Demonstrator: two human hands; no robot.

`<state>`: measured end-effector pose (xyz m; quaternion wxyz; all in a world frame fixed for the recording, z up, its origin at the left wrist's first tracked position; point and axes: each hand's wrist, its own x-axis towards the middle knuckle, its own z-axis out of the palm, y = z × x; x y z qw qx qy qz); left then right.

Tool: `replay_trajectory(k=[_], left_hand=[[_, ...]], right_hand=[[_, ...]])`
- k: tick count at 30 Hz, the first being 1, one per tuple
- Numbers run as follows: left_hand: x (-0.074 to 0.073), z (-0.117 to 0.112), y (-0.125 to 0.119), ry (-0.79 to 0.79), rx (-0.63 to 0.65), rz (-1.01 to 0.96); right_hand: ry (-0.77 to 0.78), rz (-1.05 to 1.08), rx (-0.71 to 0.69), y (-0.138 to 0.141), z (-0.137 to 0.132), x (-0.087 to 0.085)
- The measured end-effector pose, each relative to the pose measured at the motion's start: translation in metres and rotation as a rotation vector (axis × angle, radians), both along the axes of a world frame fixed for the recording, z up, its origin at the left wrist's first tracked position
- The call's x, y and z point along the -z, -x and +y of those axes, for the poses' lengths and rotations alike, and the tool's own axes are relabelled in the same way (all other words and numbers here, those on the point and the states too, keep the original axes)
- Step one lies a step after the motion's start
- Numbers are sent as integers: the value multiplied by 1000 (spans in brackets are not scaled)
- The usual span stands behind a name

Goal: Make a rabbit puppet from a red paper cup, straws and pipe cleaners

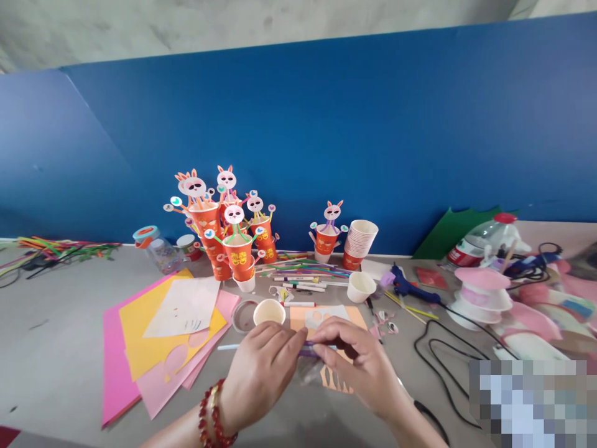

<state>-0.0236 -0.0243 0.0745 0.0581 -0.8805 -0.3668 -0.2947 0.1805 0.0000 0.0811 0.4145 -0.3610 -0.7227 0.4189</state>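
My left hand (268, 358) and my right hand (357, 358) meet over the near middle of the table. Between their pinched fingertips is a short, slim purple piece (308, 350); its exact kind is hard to make out. A blurred, clear plastic-looking item (308, 372) shows just below it. Under and behind my right hand lies orange paper (298, 316) with shapes cut out. An upright paper cup (269, 311) stands just beyond my left hand, beside a roll of tape (243, 316). A pale blue stick (227, 347) lies left of my left hand.
Orange cups with rabbit faces (241, 255) stand at the back, near stacked cups (360, 242). Coloured sheets (121, 367) lie left. A glue gun (413, 287) with a looping black cord (431, 354), a bottle (482, 239) and scissors (431, 417) are right.
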Motion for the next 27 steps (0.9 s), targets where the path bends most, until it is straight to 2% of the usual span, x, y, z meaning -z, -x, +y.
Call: replay_trajectory(k=[3, 9, 14, 19, 23, 27], left_hand=[[0, 0, 2, -17, -2, -30], [1, 0, 3, 13, -20, -149], [8, 0, 2, 35, -6, -197], [14, -3, 2, 56, -6, -300], [21, -9, 0, 184, -74, -459], [37, -13, -4, 300, -119, -661]], right_hand=[[2, 36, -30, 0, 0, -5], [-192, 20, -93, -2, -3, -12], [-268, -12, -91, 0, -2, -1], [-362, 98, 72, 6, -10, 17], [-477, 70, 89, 10, -19, 24], [-430, 25, 79, 11, -22, 22]])
